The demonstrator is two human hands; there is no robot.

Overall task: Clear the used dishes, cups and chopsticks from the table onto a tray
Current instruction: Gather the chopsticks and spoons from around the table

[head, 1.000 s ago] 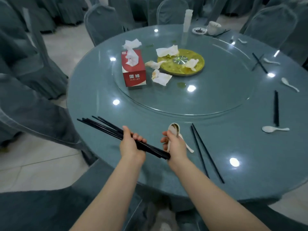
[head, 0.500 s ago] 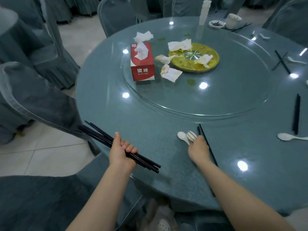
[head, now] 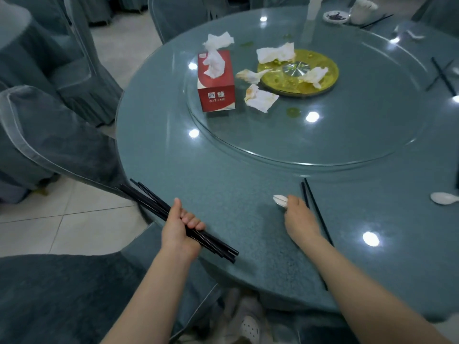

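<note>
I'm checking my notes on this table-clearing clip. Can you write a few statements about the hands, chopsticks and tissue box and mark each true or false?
1. The left hand grips a bundle of black chopsticks. True.
2. The right hand is lifted high above the table. False: it is down at the tabletop, on white spoons.
3. A loose pair of chopsticks lies just right of the right hand. True.
4. The red tissue box lies tipped over on the floor. False: it stands upright on the glass turntable.
</note>
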